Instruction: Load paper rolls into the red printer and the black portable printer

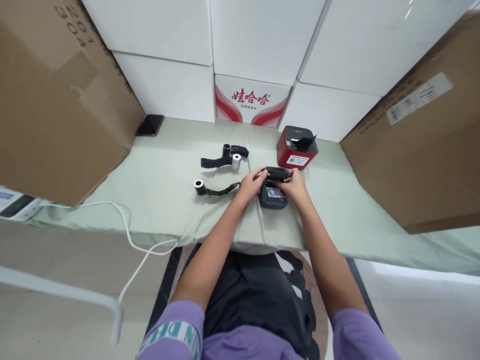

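A small dark grey printer-like device (273, 196) lies on the pale green table cover (161, 190) near its front edge. Its black lid (278, 173) stands raised at the far side. My left hand (250, 184) grips the lid's left end with curled fingers. My right hand (293, 184) holds the lid's right end, fingers closed over it. Left of my hands lies a paper roll (198, 186) with a dark strip trailing toward my left hand.
A red and black printer (297, 147) stands just beyond my hands. Two more rolls (230, 156) with black strips lie farther left. A black phone (150, 125) rests at the back left. Cardboard boxes (56, 100) flank both sides, white cartons (258, 45) behind. A white cable (127, 235) hangs off the front edge.
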Available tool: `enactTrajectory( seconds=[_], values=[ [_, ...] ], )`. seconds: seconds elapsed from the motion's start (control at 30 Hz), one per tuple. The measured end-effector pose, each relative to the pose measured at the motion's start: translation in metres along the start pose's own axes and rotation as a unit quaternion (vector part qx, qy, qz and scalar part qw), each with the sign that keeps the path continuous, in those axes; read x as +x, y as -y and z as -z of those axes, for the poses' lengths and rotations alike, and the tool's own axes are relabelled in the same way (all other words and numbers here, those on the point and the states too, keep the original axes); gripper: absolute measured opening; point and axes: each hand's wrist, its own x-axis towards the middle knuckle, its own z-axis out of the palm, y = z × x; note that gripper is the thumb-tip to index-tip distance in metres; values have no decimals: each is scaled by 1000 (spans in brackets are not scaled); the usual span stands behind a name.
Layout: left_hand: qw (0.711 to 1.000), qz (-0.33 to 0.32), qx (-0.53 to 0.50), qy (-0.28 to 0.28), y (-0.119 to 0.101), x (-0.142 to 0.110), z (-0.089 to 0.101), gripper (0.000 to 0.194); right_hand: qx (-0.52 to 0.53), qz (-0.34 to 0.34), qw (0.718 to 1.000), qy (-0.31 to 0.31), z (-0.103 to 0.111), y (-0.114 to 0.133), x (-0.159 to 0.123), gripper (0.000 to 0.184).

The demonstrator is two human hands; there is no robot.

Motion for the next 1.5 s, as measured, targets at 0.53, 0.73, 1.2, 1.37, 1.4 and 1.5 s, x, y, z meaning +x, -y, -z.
enactTrajectory(
  seconds=[0.53,0.73,1.2,1.37,1.4,1.5],
  values=[
    [997,52,-14,58,-7,-9,6,67,289,-126,930,189,26,-14,-12,60],
    [989,69,-50,121,-10,-6,13,83,338,-132,909,206,24,-14,-14,65],
    [990,42,-65,114,-8,-12,14,84,375,-116,904,171,18,-14,-26,65],
    [989,49,-74,120,-11,-13,15,83,375,-118,903,174,20,-12,-26,64],
    [989,51,-72,119,-12,-14,14,82,374,-119,903,174,20,-12,-26,64],
    [989,55,-69,116,-12,-13,14,81,371,-117,904,177,20,-12,-26,64]
  ],
)
